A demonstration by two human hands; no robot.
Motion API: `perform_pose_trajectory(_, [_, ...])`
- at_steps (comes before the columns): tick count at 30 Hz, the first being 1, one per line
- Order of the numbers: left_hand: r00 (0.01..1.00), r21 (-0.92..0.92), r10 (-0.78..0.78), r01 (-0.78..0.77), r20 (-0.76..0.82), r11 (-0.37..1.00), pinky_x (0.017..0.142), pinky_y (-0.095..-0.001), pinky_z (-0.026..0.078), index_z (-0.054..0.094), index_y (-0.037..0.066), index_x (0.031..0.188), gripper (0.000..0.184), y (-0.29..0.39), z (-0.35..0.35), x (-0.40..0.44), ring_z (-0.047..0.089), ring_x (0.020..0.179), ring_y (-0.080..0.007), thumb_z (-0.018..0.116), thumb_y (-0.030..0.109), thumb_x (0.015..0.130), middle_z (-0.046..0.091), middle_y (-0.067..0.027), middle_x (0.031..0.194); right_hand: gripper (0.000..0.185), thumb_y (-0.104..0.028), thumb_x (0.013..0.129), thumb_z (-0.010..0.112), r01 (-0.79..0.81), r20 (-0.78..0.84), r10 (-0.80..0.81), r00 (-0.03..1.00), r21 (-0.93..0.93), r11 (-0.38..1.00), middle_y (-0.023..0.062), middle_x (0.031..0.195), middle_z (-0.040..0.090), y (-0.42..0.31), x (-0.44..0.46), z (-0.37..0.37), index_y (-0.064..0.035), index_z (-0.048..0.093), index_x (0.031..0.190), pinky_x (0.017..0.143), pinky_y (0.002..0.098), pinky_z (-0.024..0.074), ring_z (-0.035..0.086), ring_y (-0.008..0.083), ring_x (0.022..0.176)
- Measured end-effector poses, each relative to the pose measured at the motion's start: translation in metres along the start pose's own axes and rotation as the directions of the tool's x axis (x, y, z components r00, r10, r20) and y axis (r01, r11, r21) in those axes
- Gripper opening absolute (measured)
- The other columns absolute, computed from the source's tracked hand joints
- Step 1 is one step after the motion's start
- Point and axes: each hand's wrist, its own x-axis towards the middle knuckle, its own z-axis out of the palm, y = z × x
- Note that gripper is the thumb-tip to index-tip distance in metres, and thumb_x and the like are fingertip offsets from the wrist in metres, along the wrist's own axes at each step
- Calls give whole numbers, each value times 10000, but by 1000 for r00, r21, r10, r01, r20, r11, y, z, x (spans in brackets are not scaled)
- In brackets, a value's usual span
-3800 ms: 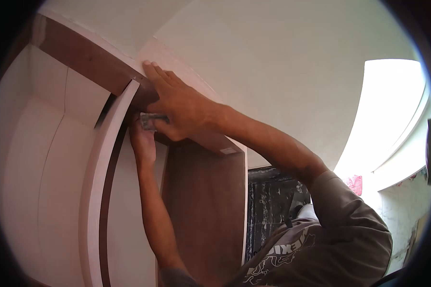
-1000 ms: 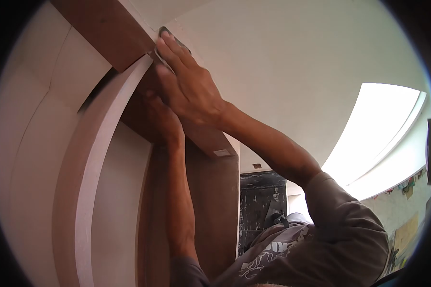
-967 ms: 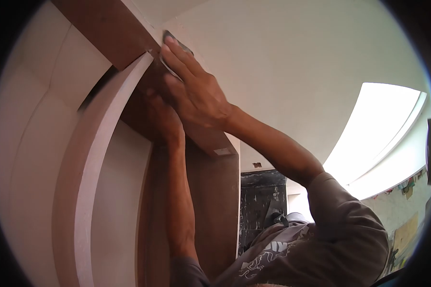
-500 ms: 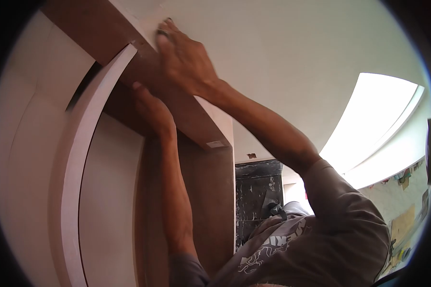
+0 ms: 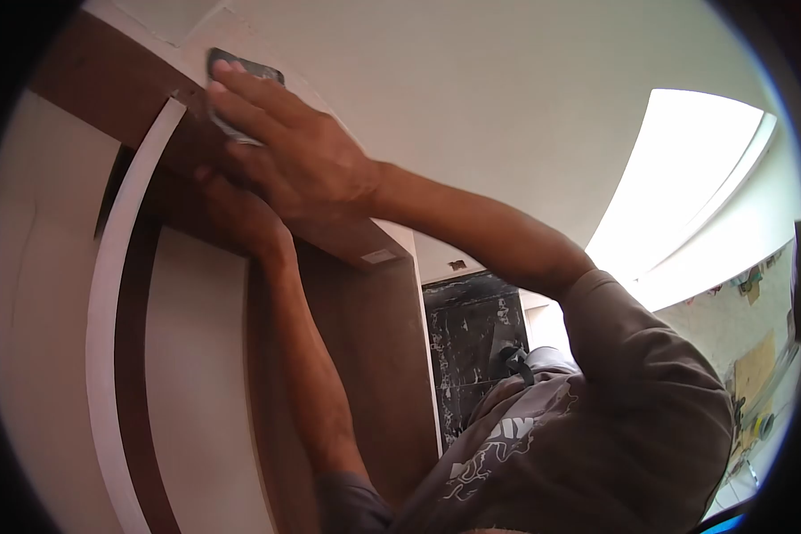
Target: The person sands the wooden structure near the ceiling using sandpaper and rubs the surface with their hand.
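Note:
My right hand (image 5: 298, 147) presses a dark, flat sheet that looks like sandpaper (image 5: 260, 69) against the pale edge of a brown board (image 5: 80, 67). The fingers lie stretched over the sheet and hide most of it. Lower down, my left hand (image 5: 245, 218) reaches up to the board's brown underside, close beneath the right hand. Its fingers look extended against that surface, partly in shadow and blurred. A curved strip with a pale edge (image 5: 107, 303) meets the board left of both hands.
Brown panelling (image 5: 365, 338) stands beside my left forearm. A pale wall (image 5: 507, 133) spreads behind my right arm, with a bright opening (image 5: 676, 178) at right. Black marbled tiles (image 5: 472, 334) show near my torso. Assorted items (image 5: 761, 425) lie at the far right.
My right hand has slid left and slightly down along the board, and the dark sheet under it shows more. My left hand has shifted left and a little lower; the view has also moved somewhat.

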Motion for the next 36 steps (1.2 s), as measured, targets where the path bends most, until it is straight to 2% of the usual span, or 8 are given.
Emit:
perform_pose_trajectory(4, [998, -45, -22, 19, -51, 999, 1043, -403, 446, 568, -85, 1305, 568, -5, 2, 1, 590, 1190, -342, 326, 374, 1074, 597, -245, 1329, 501, -210, 995, 544, 76, 118, -31, 993, -404, 911, 294, 1469, 465, 15, 32, 12, 50, 478, 1418, 1167, 494, 372, 432, 425, 1402])
perform_pose_trajectory(8, [990, -90, 104, -96, 96, 991, 1059, -409, 437, 542, -100, 1321, 568, 4, 3, -6, 582, 1181, -358, 317, 361, 1077, 581, -253, 1328, 542, -210, 946, 607, 29, -79, -28, 996, 9, 1000, 307, 1469, 450, -21, 8, 9, 98, 486, 1375, 1160, 528, 355, 442, 477, 1359])
perform_pose_trajectory(14, [999, -98, -21, 24, 32, 995, 1051, -403, 438, 525, -141, 1308, 601, 22, 6, -11, 573, 1184, -342, 300, 369, 1085, 570, -276, 1322, 495, -191, 988, 550, 2, 40, 15, 999, -396, 918, 284, 1490, 449, -3, 41, 18, 44, 488, 1419, 1149, 486, 400, 399, 438, 1422])
perform_pose_trajectory(17, [989, 28, 43, -48, 143, 998, 1047, -407, 439, 515, -158, 1307, 622, 28, -2, -12, 568, 1185, -339, 302, 383, 1086, 564, -291, 1318, 462, -205, 1003, 512, -20, -127, 19, 992, -10, 1000, 281, 1458, 490, -24, 14, 12, 55, 515, 1385, 1162, 488, 377, 413, 439, 1409])
perform_pose_trajectory(22, [994, -217, -83, 65, -72, 974, 1006, -407, 462, 539, -120, 1282, 587, 1, 5, -4, 592, 1127, -319, 337, 395, 1086, 607, -249, 1248, 422, -207, 962, 560, -13, -17, 10, 1000, -206, 979, 322, 1411, 503, 0, 20, 13, 93, 588, 1257, 1149, 510, 367, 453, 476, 1350])
perform_pose_trajectory(28, [938, 587, 280, -345, 202, 732, 961, -383, 479, 504, -102, 1311, 591, -33, -11, 5, 604, 1087, -299, 381, 427, 1080, 633, -219, 1141, 434, -210, 971, 542, -33, -60, 27, 998, -102, 994, 359, 1369, 514, -22, 14, 10, 118, 569, 1255, 1128, 511, 379, 474, 476, 1324])
perform_pose_trajectory(31, [998, -166, -52, 49, -17, 985, 927, -394, 491, 519, -100, 1302, 577, -1, -1, -3, 625, 1035, -319, 400, 419, 1080, 642, -222, 1105, 456, -247, 1003, 514, -96, -34, 91, 995, -182, 979, 315, 1394, 527, -1, 30, 16, 92, 549, 1307, 1145, 502, 380, 452, 434, 1379])
perform_pose_trajectory(36, [996, 34, 78, -80, 44, 996, 947, -435, 474, 574, -116, 1223, 587, -11, -6, -3, 618, 1065, -364, 347, 405, 1076, 636, -252, 1174, 426, -227, 1008, 500, 11, -55, -22, 998, -184, 983, 313, 1399, 522, -13, 8, 17, 110, 579, 1256, 1115, 491, 420, 461, 461, 1357])
